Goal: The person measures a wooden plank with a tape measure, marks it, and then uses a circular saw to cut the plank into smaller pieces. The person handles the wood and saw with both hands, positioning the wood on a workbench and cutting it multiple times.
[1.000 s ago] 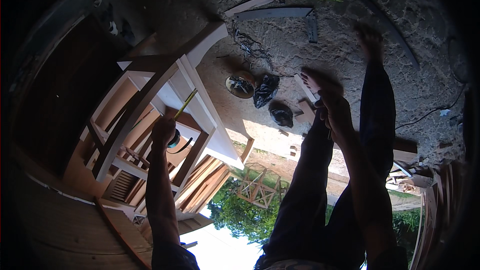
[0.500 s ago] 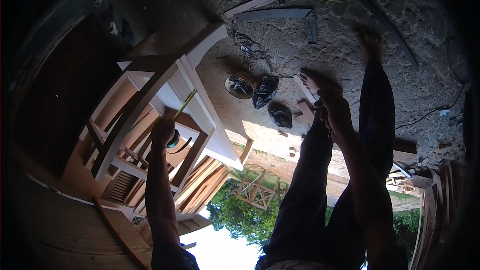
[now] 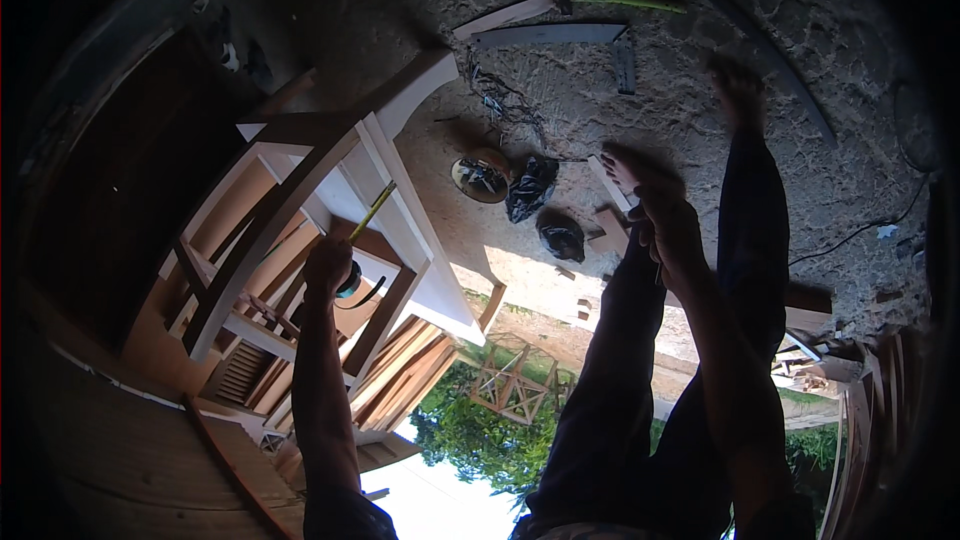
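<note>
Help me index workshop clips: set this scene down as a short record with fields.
Left hand: grips a tape measure, yellow blade partly out
Right hand: fingers curled; whether it holds anything is too dark to tell
Woodwork: wooden frame, at the left hand
Floor: hammer, L-shaped metal square, black plastic bag
Background: green foliage

- A wood workshop, open on one side.
- Big wood frame (image 3: 400, 205) on the left.
- Hammer (image 3: 625, 3) and square (image 3: 550, 34) on the rough floor (image 3: 580, 105).
- Many long boards (image 3: 410, 375) close together.
- Green trees (image 3: 480, 440) outside.
</note>
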`<act>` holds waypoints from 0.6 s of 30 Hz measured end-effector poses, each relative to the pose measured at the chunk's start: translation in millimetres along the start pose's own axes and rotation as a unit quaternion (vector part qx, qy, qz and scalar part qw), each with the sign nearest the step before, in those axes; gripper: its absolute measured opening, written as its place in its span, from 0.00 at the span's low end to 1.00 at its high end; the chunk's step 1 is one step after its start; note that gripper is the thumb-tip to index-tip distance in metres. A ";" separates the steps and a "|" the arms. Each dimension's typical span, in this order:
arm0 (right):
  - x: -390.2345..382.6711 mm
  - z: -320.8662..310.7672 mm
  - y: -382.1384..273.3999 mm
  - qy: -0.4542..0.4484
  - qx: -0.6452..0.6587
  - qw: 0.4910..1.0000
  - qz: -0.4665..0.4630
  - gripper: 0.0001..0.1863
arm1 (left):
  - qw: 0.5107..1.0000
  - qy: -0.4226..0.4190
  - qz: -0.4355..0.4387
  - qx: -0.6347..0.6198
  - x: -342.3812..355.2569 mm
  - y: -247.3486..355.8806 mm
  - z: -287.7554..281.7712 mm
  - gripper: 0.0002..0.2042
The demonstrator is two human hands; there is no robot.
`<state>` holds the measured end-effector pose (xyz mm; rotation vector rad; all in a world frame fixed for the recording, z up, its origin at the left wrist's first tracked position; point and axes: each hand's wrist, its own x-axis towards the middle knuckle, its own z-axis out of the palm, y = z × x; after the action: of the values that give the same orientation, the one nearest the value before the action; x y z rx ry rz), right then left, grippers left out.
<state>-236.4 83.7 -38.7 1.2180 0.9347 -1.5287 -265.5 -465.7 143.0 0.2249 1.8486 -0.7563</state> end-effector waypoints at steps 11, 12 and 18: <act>9.0 -5.6 17.9 -0.019 0.007 0.999 -0.044 0.14 | 0.996 0.016 -0.065 -0.055 -7.7 -7.4 19.6 0.06; 8.5 -4.9 19.2 -0.019 0.009 0.999 -0.045 0.14 | 0.998 0.014 -0.054 -0.041 -8.3 -7.2 17.7 0.06; 11.6 -7.8 20.8 -0.017 0.014 0.998 -0.051 0.14 | 1.000 -0.007 0.019 0.022 -6.7 7.8 -7.6 0.07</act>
<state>-215.1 83.0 -52.0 1.1763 0.9681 -1.6436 -264.8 -453.8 147.6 0.2814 1.8106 -0.7709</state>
